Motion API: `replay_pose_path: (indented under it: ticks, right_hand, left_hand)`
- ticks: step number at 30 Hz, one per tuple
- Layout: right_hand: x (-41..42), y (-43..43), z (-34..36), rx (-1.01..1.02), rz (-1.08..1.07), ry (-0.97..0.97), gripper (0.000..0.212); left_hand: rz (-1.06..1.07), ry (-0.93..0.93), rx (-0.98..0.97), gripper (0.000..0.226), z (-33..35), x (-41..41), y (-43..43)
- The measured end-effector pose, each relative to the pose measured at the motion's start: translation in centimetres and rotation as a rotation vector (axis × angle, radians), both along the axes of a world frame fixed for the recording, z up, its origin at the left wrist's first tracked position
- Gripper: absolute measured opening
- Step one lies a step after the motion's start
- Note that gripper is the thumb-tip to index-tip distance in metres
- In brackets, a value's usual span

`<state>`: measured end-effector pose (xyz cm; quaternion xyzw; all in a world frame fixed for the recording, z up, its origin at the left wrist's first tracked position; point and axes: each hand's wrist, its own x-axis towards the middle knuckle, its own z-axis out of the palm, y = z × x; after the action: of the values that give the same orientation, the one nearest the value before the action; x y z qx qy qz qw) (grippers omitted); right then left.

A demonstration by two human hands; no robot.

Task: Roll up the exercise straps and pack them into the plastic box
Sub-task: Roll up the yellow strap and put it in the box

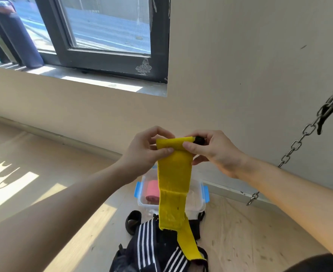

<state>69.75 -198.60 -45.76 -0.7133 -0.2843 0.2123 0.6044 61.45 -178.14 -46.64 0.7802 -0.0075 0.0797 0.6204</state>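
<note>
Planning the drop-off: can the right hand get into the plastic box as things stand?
Probably not yet: the right hand pinches the yellow strap, whose tail hangs in front of the plastic box. The box looks open, one pink roll inside.

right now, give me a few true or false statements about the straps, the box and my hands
1. The left hand and right hand both pinch the rolled top end of the yellow strap. True.
2. The yellow strap is fully rolled. False: most of it hangs loose below the hands.
3. The plastic box is empty. False: a pink rolled strap lies inside it.
4. Black-and-white striped straps lie on the floor on the near side of the box. True.
</note>
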Motion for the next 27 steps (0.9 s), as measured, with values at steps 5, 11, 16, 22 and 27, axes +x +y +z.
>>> replay_pose_path:
  ticks: [5, 11, 16, 22, 27]
  right_hand:
    - [0.1, -0.2, 0.0, 0.089, -0.033, 0.036, 0.024]
    - [0.3, 0.0, -0.7, 0.101, -0.023, -0.123, 0.026]
    - [0.6, 0.2, -0.9, 0.058, 0.015, -0.166, 0.033]
    - [0.2, 0.1, -0.3, -0.145, 0.073, -0.081, 0.042]
    - [-0.1, 0.3, 0.4, -0.113, 0.010, 0.039, 0.035]
  left_hand:
    - [-0.046, 0.144, 0.013, 0.033, 0.2, 0.0, 0.2]
    - [-0.010, 0.185, 0.033, 0.057, 0.4, -0.2, -0.3]
    - [0.013, 0.156, 0.003, 0.049, 0.2, -0.1, -0.1]
    - [0.033, 0.080, 0.027, 0.046, 0.0, 0.0, 0.2]
    - [0.075, -0.015, 0.058, 0.041, 0.0, -0.1, 0.0]
